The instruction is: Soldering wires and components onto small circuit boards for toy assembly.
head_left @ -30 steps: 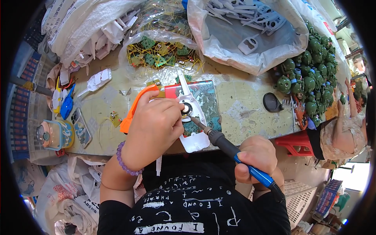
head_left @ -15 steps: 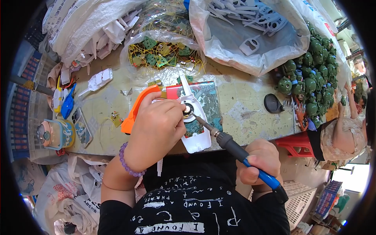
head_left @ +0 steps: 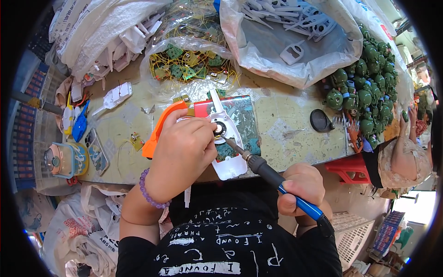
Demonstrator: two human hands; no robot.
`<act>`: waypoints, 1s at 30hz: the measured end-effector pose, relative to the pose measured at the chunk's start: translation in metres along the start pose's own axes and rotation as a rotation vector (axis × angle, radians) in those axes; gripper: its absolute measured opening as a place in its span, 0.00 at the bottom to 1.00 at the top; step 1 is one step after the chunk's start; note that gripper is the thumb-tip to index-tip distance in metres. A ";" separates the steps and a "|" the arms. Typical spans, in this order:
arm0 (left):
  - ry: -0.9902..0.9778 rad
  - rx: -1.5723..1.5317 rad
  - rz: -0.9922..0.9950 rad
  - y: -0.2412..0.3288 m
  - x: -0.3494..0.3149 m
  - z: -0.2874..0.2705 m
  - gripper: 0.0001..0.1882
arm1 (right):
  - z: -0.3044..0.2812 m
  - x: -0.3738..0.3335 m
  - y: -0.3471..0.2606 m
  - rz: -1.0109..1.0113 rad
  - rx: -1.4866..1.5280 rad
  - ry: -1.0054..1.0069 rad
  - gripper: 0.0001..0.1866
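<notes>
My right hand [head_left: 302, 188] is wrapped round the blue-and-black handle of a soldering iron [head_left: 267, 173]. Its metal tip reaches the lower edge of a round black-rimmed part [head_left: 220, 128], which sits in a white plastic shell [head_left: 230, 167] with a long narrow end. Over the shell's left side, my left hand [head_left: 184, 143] is closed, fingertips pressed together beside the round part; whatever they pinch is hidden. An orange curved piece [head_left: 159, 131] shows behind that hand. Beneath the shell lies a flat red-and-green patterned thing [head_left: 249, 120].
Circuit boards with yellow wires [head_left: 189, 64] fill a clear bag at the back. White plastic parts [head_left: 295, 18] lie in a sack [head_left: 295, 76]. Green round-bodied items [head_left: 369, 87] are heaped at right, near a black round lid [head_left: 321, 121]. Leftward are a phone [head_left: 97, 151] and blue pliers [head_left: 80, 122].
My right hand and the soldering iron have shifted slightly left, the tip still by the round part. The left hand stays almost in place.
</notes>
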State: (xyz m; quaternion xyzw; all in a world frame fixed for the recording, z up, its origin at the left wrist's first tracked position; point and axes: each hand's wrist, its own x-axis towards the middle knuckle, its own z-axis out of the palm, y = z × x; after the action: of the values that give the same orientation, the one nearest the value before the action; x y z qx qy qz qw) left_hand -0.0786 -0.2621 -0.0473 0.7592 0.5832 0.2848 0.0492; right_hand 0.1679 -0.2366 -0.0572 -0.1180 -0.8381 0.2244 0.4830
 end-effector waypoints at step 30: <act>0.217 -0.071 -0.156 0.022 -0.009 0.014 0.06 | 0.007 -0.025 0.008 0.169 -0.023 0.347 0.15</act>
State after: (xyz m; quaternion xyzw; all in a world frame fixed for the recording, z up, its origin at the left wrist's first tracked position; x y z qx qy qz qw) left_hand -0.0543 -0.2731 -0.0538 0.6741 0.6319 0.3808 0.0345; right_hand 0.1746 -0.2413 -0.0831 -0.2304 -0.7319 0.2307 0.5983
